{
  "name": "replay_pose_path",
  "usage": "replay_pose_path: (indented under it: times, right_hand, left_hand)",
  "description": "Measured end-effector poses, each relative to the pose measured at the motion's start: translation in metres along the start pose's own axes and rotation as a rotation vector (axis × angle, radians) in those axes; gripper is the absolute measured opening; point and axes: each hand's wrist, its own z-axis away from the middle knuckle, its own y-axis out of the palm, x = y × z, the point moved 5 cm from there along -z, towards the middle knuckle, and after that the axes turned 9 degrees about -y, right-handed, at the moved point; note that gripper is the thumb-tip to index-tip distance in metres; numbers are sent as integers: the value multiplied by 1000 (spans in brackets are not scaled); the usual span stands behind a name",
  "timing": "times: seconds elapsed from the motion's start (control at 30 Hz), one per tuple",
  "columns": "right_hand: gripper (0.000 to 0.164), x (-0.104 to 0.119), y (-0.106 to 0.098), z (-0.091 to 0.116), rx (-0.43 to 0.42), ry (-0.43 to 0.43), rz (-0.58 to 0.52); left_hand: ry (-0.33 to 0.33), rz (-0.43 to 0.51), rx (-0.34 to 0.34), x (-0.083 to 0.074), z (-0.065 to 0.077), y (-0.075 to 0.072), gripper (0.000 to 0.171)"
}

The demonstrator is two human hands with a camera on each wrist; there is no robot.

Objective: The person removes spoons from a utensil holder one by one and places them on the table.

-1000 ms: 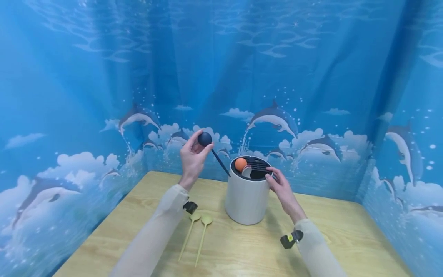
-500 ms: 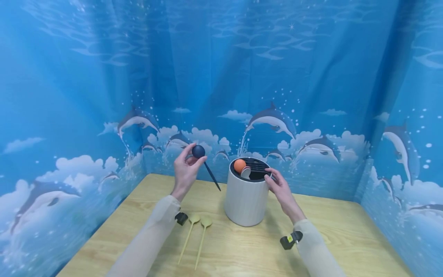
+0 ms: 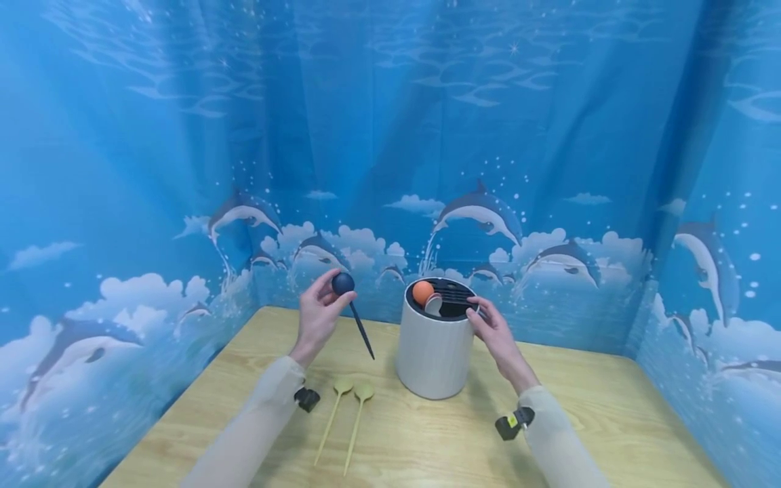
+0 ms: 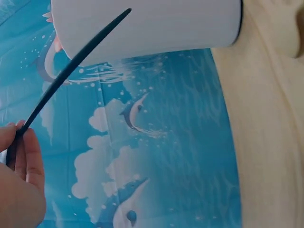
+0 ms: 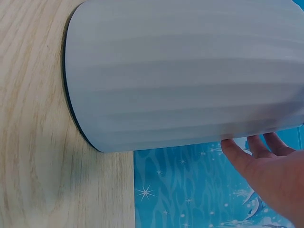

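Observation:
In the head view my left hand (image 3: 317,316) pinches a dark blue spoon (image 3: 344,283) by its round bowl. Its thin handle slants down to the right, over the table. The left wrist view shows the dark handle (image 4: 71,66) rising from the fingertips in front of a white cylinder. That cylinder is a white utensil holder (image 3: 434,359) with a black slotted top. My right hand (image 3: 499,339) holds its right rim, thumb in front and fingers at the side. An orange round-headed utensil (image 3: 423,293) and a pale one (image 3: 434,304) stand in the holder.
Two yellow-green spoons (image 3: 364,391) lie side by side on the wooden table (image 3: 586,407), left of the holder. A blue curtain (image 3: 390,135) printed with dolphins hangs behind the table and on both sides.
My left hand has moved down and left with the dark spoon, away from the holder, and the handle now points more steeply down. My right hand has stayed at the holder's rim.

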Motion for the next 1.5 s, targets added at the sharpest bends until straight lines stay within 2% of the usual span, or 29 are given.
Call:
replay_pose_path:
  times: [0.23,0.53,0.67,0.87,0.97,1.27,1.5]
  right_hand:
    - [57,-2,-3,-1,-18,-3,-2]
    - [57,-3,-2,-3,-15,3,8]
    - [56,-1,-1,-1,-7,7,1]
    - [54,-3,-2,-3,0,24,8]
    - [52,-2,-2,-3,2,31,2]
    - [56,-2,-1,0,-9,17,6]
    - [57,-1,1,1,-8,15,4]
  left_hand:
    - [-63,-41,2,15,0,-13,55]
    - [-186,-68,41,33,4,-24,56]
    - [-259,-91,90,46,6,-27,55]
    - [-339,-202,242,60,9,-25,56]
    - [-344,-223,277,64,11,-26,55]
    - [-327,-242,296,71,14,-30,54]
    - [-345,-269,318,81,17,-35,52]
